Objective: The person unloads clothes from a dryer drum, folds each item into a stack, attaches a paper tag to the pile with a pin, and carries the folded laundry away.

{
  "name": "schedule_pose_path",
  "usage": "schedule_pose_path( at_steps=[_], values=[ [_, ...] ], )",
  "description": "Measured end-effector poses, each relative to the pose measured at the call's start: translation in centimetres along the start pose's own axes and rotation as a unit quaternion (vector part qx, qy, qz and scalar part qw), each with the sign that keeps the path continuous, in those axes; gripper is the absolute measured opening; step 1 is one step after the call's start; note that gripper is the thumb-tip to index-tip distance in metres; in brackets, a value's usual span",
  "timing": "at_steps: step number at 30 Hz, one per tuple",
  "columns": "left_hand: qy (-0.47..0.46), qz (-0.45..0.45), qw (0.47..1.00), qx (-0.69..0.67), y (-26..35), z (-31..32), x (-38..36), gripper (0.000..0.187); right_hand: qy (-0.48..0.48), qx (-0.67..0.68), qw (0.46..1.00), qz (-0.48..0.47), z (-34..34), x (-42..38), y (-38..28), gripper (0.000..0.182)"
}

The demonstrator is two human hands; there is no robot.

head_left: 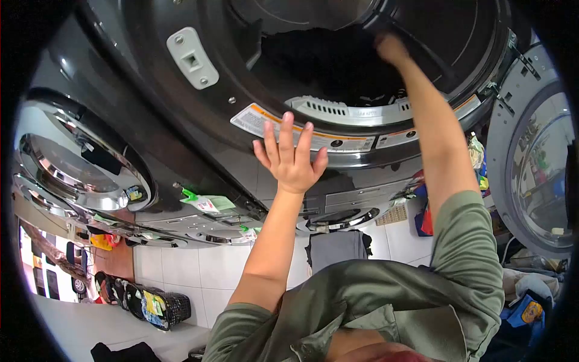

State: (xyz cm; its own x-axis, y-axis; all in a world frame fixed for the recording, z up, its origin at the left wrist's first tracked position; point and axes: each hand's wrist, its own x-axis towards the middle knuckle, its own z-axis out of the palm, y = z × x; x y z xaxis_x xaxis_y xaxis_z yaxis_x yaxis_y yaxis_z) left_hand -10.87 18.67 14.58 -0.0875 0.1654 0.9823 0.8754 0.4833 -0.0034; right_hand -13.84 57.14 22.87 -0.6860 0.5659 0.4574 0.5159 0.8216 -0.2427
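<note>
A large dark dryer drum [446,42] stands open in front of me, with black cloth [319,60] inside it. My right hand [392,49] reaches into the drum at the right side of the cloth; it is blurred and its fingers cannot be made out. My left hand [295,154] is raised at the front rim, fingers spread over the label strip [350,142], holding nothing. Below the opening, a pale vent grille [329,108] lines the lower lip.
The round door [534,157] hangs open at the right. Another machine's door [78,163] is at the left. Lower down are a black basket with items [178,309], a grey folded cloth [338,248] and a blue bag [525,311].
</note>
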Motion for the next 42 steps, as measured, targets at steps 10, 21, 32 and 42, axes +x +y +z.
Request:
schedule_pose_path(
  at_steps=[10,21,32,42],
  values=[
    [0.038,-0.151,0.927,-0.341,5.1,-2.2,5.0,0.093,0.16,0.711,0.684,-0.034,-30.2,-20.2,-10.8,0.023],
    [-0.057,-0.502,0.389,-0.77,10.0,-5.5,-1.5,0.036,-0.028,0.669,0.706,0.228,-18.6,-39.0,-0.7,0.027],
    [-0.442,-0.058,0.621,-0.645,13.3,-10.4,-0.4,0.043,-0.347,0.417,0.839,-0.043,-14.2,-43.1,-2.5,0.045],
    [-0.808,-0.303,0.31,-0.399,2.9,-14.5,-13.1,0.065,-0.472,0.55,0.686,-0.061,-12.4,-44.3,3.9,0.031]
  ],
)
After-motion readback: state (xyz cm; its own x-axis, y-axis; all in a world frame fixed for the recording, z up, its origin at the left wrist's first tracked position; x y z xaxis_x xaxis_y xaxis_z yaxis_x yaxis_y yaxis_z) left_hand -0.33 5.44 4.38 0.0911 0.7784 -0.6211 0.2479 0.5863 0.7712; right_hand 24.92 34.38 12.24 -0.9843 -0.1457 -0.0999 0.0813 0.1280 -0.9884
